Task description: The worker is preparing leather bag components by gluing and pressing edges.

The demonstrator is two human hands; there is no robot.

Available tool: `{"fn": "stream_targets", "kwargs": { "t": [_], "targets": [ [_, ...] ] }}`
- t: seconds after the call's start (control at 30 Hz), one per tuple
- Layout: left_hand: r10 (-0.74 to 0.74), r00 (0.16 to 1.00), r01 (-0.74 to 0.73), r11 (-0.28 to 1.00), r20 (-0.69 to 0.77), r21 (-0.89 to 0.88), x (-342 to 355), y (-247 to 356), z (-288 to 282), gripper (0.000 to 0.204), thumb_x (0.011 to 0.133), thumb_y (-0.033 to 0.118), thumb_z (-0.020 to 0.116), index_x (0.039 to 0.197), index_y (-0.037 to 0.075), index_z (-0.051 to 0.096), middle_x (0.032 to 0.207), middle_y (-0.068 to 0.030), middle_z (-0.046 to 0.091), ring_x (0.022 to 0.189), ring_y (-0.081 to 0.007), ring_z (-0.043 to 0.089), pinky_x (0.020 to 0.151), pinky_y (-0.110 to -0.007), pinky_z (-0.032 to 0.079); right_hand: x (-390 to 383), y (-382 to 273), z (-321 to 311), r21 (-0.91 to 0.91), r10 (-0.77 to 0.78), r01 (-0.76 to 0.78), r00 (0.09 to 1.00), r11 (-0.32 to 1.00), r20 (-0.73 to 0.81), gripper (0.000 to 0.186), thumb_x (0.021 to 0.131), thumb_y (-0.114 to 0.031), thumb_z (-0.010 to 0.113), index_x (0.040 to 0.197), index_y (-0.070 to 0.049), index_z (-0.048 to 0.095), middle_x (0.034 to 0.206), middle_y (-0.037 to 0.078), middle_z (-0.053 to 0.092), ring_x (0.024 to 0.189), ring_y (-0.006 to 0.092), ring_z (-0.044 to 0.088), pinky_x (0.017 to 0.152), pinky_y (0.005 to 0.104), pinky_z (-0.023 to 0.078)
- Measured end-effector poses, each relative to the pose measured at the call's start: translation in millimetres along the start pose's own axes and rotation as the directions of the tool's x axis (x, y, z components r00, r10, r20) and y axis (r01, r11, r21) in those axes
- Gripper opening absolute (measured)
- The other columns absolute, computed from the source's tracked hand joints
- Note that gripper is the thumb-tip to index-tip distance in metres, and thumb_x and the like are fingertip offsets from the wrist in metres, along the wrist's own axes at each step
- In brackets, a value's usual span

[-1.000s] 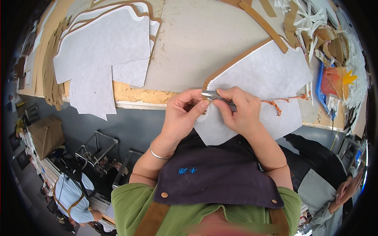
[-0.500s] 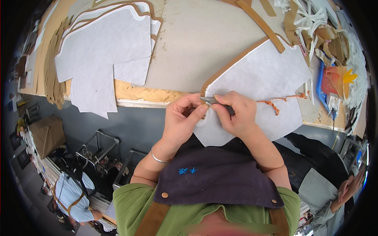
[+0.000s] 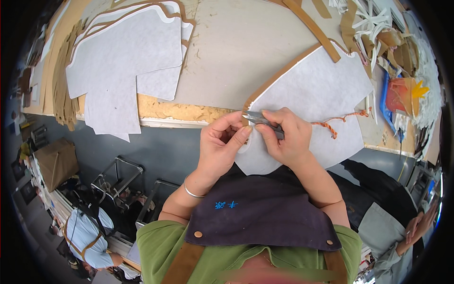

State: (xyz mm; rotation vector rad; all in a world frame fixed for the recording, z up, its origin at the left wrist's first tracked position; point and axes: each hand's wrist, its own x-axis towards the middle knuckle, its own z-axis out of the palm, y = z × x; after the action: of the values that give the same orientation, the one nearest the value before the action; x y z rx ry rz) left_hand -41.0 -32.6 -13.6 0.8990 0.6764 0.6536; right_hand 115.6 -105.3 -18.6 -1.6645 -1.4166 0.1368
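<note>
A large white-backed panel (image 3: 312,90) with a brown folded border lies over the table's near edge and hangs toward me. My left hand (image 3: 221,142) pinches its brown edge (image 3: 245,122) between thumb and fingers, at a curved part with small notches. In my right hand (image 3: 289,136) are thread snips (image 3: 265,122), their two blades parted and pointing left at that brown edge, just above my left thumb. A twisted orange cord (image 3: 328,127) trails over the panel to the right of my right hand. What lies under my left fingers is hidden.
At left a stack of similar white-backed pieces (image 3: 123,52) overhangs the table edge, beside brown strips (image 3: 66,80). A brown strip (image 3: 314,31) crosses the panel's far end. White and brown scraps (image 3: 378,28) and a blue tray (image 3: 388,102) stand right. Another person's hands (image 3: 418,225) show lower right.
The snips' blades have parted, having been closed together at the edge before. My right hand has shifted slightly right; my left hand still pinches the panel's edge.
</note>
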Motion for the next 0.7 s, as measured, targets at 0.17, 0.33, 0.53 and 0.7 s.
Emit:
{"fn": "stream_targets", "kwargs": {
  "t": [0.17, 0.33, 0.53, 0.7],
  "targets": [
    [0.002, 1.000, -0.002, 1.000, 0.013, 0.009, 1.0, -2.2, -1.1, 0.027, 0.092, 0.000, 0.069, 0.119, 0.001, 0.066, 0.088, 0.0018, 0.064, 0.077, -0.0036, 0.057, 0.067, -0.019, 0.048, 2.4, -2.9, -0.3, -0.004, 0.004, -0.004, 1.000, 1.000, 0.008, 0.023, 0.080, -0.018, 0.079, 0.094, -0.007, 0.064, 0.073, 0.003, 0.064, 0.055, 0.0160, 0.063, 0.046, 0.0273, 0.045],
    [0.013, 1.000, -0.012, 1.000, 0.008, -0.011, 0.2, -3.2, -1.5, 0.026, 0.091, -0.001, 0.069, 0.117, 0.001, 0.066, 0.088, 0.0020, 0.063, 0.076, -0.0035, 0.056, 0.066, -0.020, 0.048, 3.6, -5.0, -0.9, -0.019, 0.015, -0.015, 0.999, 1.000, 0.029, 0.023, 0.081, -0.018, 0.079, 0.094, -0.007, 0.064, 0.073, 0.003, 0.065, 0.056, 0.0162, 0.063, 0.047, 0.0273, 0.046],
    [0.010, 1.000, -0.010, 1.000, -0.002, -0.004, -0.4, -6.7, -2.9, 0.026, 0.091, -0.001, 0.069, 0.117, 0.001, 0.066, 0.090, 0.0026, 0.062, 0.076, -0.0033, 0.056, 0.066, -0.020, 0.048, 1.9, -2.6, 1.5, 0.004, 0.017, -0.017, 1.000, 1.000, 0.013, 0.023, 0.081, -0.018, 0.079, 0.093, -0.006, 0.064, 0.074, 0.004, 0.067, 0.056, 0.0166, 0.064, 0.047, 0.0275, 0.047],
    [0.023, 1.000, -0.022, 1.000, 0.012, -0.015, -0.5, -8.2, -4.0, 0.026, 0.091, -0.001, 0.069, 0.117, 0.002, 0.066, 0.091, 0.0028, 0.062, 0.077, -0.0032, 0.056, 0.066, -0.020, 0.048, -0.4, 1.6, 4.4, 0.061, 0.005, -0.004, 1.000, 0.998, -0.014, 0.022, 0.079, -0.017, 0.080, 0.091, -0.006, 0.064, 0.074, 0.004, 0.067, 0.054, 0.0171, 0.063, 0.046, 0.0281, 0.046]
  ]
}}
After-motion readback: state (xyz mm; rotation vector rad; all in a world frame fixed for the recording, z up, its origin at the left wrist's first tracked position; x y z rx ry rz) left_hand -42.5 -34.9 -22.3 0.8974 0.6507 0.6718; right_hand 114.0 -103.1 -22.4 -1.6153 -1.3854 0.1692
